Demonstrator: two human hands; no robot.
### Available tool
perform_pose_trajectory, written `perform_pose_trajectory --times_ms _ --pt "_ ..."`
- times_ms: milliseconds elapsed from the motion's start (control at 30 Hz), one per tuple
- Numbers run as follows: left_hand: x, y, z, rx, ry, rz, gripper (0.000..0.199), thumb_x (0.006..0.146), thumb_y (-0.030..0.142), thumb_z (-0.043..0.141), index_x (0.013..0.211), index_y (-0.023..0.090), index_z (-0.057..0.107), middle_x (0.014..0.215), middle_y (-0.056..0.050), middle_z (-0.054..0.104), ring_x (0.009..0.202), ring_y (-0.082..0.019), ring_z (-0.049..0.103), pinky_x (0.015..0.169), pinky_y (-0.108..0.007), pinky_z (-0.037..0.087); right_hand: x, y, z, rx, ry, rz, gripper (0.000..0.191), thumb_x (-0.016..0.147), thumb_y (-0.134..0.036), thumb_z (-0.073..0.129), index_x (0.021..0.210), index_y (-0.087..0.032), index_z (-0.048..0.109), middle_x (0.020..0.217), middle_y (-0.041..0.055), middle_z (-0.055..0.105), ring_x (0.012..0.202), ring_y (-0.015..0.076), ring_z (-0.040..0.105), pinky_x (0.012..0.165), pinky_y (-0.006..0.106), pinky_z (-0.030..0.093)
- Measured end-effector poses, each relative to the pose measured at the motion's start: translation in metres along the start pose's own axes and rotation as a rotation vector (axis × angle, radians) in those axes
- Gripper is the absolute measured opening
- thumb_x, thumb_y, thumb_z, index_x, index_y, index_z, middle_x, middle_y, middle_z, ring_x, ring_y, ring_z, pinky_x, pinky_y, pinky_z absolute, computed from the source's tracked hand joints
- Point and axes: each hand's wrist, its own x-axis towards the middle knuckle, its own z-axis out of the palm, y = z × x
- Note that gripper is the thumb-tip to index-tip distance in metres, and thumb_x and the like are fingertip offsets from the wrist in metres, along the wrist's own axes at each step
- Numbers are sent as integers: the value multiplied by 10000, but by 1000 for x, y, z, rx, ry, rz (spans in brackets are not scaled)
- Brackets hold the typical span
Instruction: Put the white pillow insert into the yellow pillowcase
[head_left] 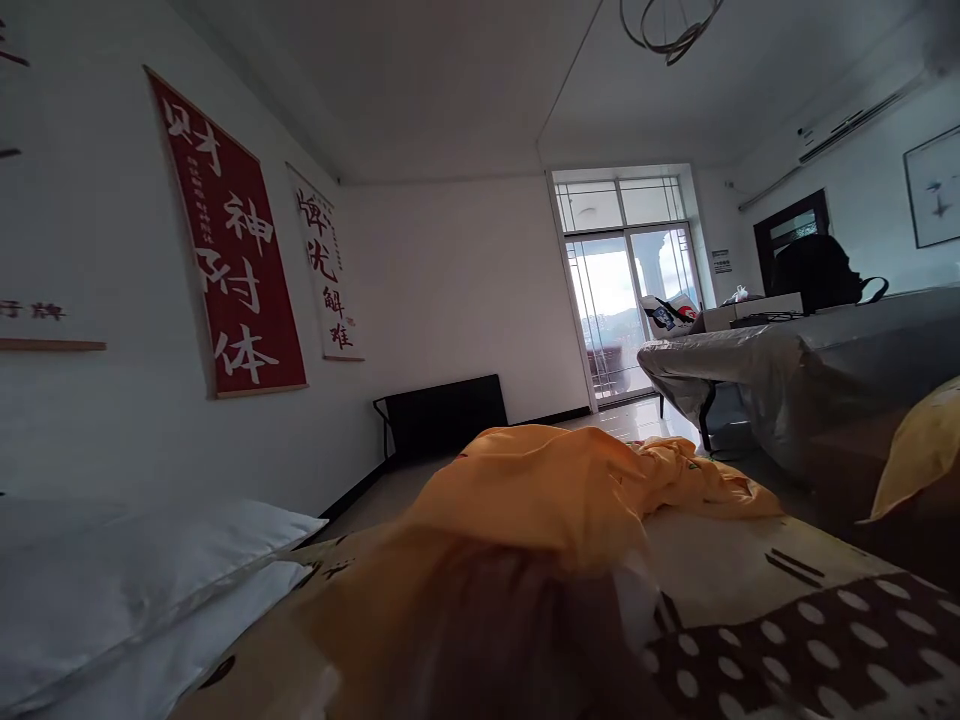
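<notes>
A crumpled orange-yellow cloth [555, 480] lies across a bed whose sheet [757, 620] is cream and brown with white dots. At the bottom centre, very close to the camera, a blurred reddish-brown shape [510, 640] sits right under the near edge of the cloth. It may be a hand or forearm. The blur hides which hand it is and whether it grips the cloth. No other hand shows clearly.
Two white pillows [127, 580] lie at the left of the bed and a yellow cushion [922, 450] at the right edge. A plastic-covered table [795, 370] with a black bag [817, 272] stands to the right. Beyond are a black frame [442, 412] against the wall and glass balcony doors [630, 300].
</notes>
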Motion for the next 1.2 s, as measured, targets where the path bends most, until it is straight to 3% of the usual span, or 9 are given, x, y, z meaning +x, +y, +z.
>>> perform_pose_trajectory --times_ms 233,333,433,567,733,800,933,1033,1200 --pt "2 -30 -12 55 -96 -16 258 820 137 410 684 245 600 700 -9 613 667 -160 557 653 -298 416 29 43 -2 31 36 89 388 934 -356 424 638 -203 624 616 31 619 612 160 579 635 301 439" --pt "8 -28 -13 71 -145 1 279 814 120 415 902 256 642 874 -19 665 810 -176 590 718 -298 411 28 40 -3 24 51 94 372 925 -306 412 624 -228 616 600 21 627 585 177 569 635 312 396" --pt "25 -27 -14 98 -179 17 401 830 143 422 1194 260 545 1164 -30 624 1071 -215 547 794 -332 379 25 33 -4 22 214 57 357 929 -264 400 643 -212 607 604 26 625 592 172 561 647 303 371" --pt "54 -39 -18 164 -231 52 394 880 174 357 1242 236 499 1278 -62 553 1163 -237 484 772 -338 356 24 28 -9 152 388 -82 358 917 -177 415 575 -196 517 506 -8 525 522 128 509 598 263 339" --pt "74 -53 -24 302 -258 61 232 791 167 424 959 206 581 1065 -91 602 1007 -279 516 702 -361 327 22 19 -14 159 152 -155 295 923 -282 388 704 -190 562 647 25 582 649 167 561 648 286 393" --pt "74 -53 -24 257 -257 27 280 770 139 425 1011 208 550 1093 -83 589 1030 -268 509 731 -371 329 19 11 -15 112 40 -199 290 896 -394 431 948 -183 623 862 79 656 810 225 604 748 351 435" --pt "69 -53 -13 147 -243 -168 388 778 77 386 1126 217 484 1213 -80 557 1218 -244 438 819 -387 330 7 -8 -12 31 -110 -227 591 817 -455 513 1346 -198 464 1278 139 568 1141 338 528 951 486 390" --pt "67 -59 1 83 -253 -221 319 857 123 365 1128 226 496 1248 -70 558 1252 -227 426 891 -417 311 -3 -17 -11 -23 -162 -182 614 786 -438 537 1362 -241 456 1319 131 543 1191 355 495 963 506 389" --pt "64 -65 9 -31 -271 -148 418 867 74 294 1217 212 476 1297 -87 548 1203 -194 484 894 -385 329 -1 -9 -7 -69 -167 -152 509 730 -440 620 1224 -323 574 1202 98 619 1135 328 536 911 473 432"
